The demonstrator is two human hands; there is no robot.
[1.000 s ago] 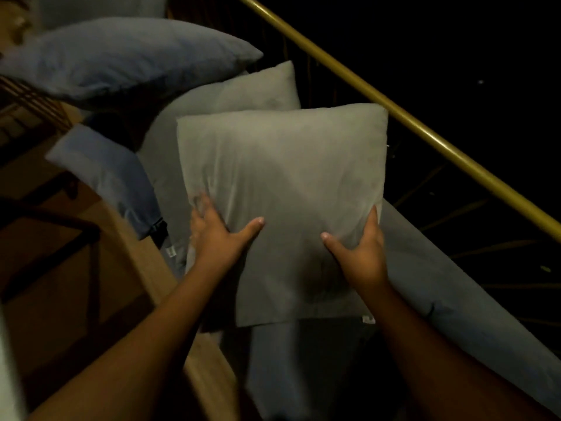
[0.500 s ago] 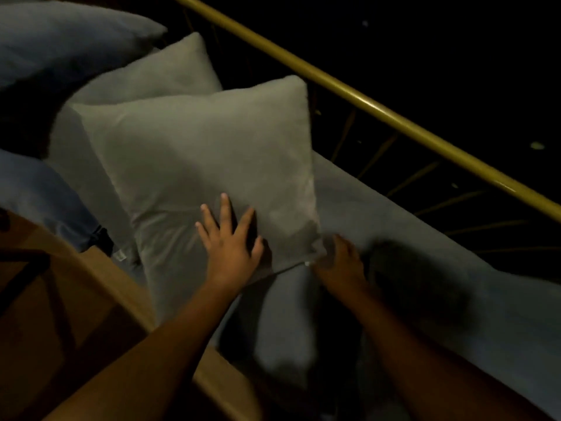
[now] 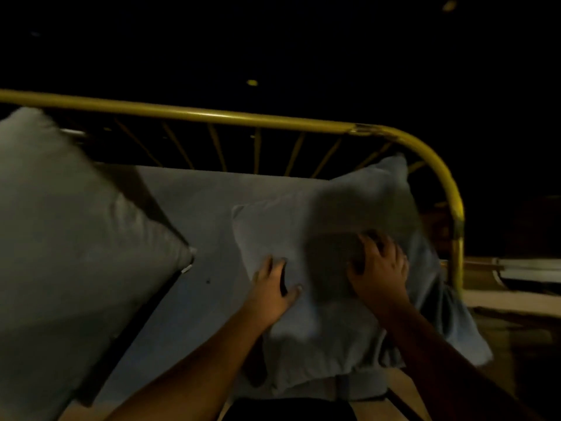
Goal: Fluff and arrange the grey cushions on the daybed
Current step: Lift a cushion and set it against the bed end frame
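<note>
Surface: daybed mattress (image 3: 197, 214), blue-grey cover, bare to the left of the left hand (image 3: 270, 291).
Under left hand and right hand (image 3: 379, 268): blue-grey cushion (image 3: 328, 314), lying tilted at the mattress end.
Well left of left hand: grey cushion (image 3: 69, 238), propped up, lower corner near the cover.
Beyond the hands: brass rail (image 3: 230, 115).

Dimly lit home interior, daybed (image 3: 194, 208) with yellow metal rail (image 3: 273, 118), grey cushion (image 3: 60, 223), blue-grey pillow (image 3: 273, 226).

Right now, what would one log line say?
step: fluffing | left hand, right hand: on right cushion | left cushion: untouched
</note>
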